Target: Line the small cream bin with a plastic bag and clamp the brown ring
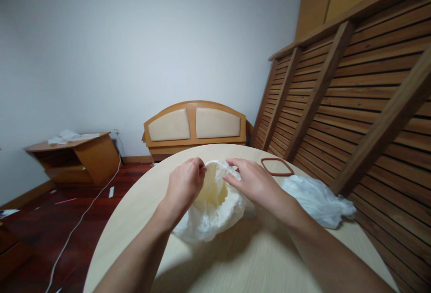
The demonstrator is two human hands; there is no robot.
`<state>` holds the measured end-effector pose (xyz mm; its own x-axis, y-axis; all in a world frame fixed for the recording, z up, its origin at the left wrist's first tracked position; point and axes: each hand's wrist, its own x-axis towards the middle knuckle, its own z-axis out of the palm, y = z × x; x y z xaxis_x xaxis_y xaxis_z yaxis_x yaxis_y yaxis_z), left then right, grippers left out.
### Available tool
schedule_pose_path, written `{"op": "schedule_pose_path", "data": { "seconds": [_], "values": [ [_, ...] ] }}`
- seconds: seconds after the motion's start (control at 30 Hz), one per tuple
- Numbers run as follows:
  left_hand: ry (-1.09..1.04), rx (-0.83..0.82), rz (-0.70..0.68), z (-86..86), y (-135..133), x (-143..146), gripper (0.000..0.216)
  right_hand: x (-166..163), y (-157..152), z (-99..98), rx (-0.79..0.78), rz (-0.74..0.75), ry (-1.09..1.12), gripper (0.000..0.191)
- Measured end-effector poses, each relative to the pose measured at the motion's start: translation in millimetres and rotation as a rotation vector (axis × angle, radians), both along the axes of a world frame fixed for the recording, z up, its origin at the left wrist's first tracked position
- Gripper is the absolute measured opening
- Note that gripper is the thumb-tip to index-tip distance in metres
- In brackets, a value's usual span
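Observation:
A thin white plastic bag point(215, 225) stands with its mouth facing up on the round table point(134, 221). Its edge is folded outward and gathered, and a pale yellow inside shows, apparently of a container mostly hidden by the bag. On the left of the mouth, my left hand point(186, 178) has its fingers closed on the bag's edge. Across from it, my right hand point(252, 178) pinches the far right part of the edge between thumb and fingers.
A brown ring-shaped frame point(276, 167) lies at the table's back right, with another bunched white plastic bag point(316, 198) in front of it. A slatted wooden panel point(370, 104) leans along the right. Beyond the table stands a padded headboard point(194, 124). A cable point(85, 212) runs over the floor.

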<state>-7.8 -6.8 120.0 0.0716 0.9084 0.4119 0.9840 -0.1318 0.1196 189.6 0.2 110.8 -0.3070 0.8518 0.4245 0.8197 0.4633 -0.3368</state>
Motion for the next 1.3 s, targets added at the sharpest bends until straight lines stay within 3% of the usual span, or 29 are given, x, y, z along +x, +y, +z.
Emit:
{"op": "schedule_pose_path", "data": {
  "seconds": [0.13,0.3,0.47,0.67,0.9,1.0,1.3],
  "values": [
    [-0.005,-0.012,-0.015,-1.8,1.9,-2.1,0.017,1.0,-1.7,2.5,-0.061,-0.026,-0.077,0.028],
    [-0.026,-0.025,-0.034,-3.8,2.9,-3.0,0.017,4.9,-8.2,7.0,-0.111,-0.071,-0.189,0.025],
    [-0.034,-0.014,-0.084,-0.2,-2.3,1.9,0.015,1.9,-4.8,5.7,-0.023,-0.024,-0.09,0.049],
    [-0.031,-0.018,-0.167,7.5,-13.0,7.7,0.012,-3.6,-1.4,4.7,-0.005,-0.068,-0.131,0.019],
    [-0.003,0.025,-0.258,8.9,-18.8,12.1,0.036,-11.7,-6.4,8.2,0.034,-0.112,-0.196,0.015],
    [0.035,-0.02,-0.25,6.8,-15.8,10.3,0.026,-13.0,-8.7,9.9,0.029,-0.082,-0.204,0.014],
    [0.034,-0.036,-0.115,2.6,-9.3,6.2,0.023,-7.7,-8.7,7.4,-0.002,-0.029,-0.242,0.01]
  ]
}}
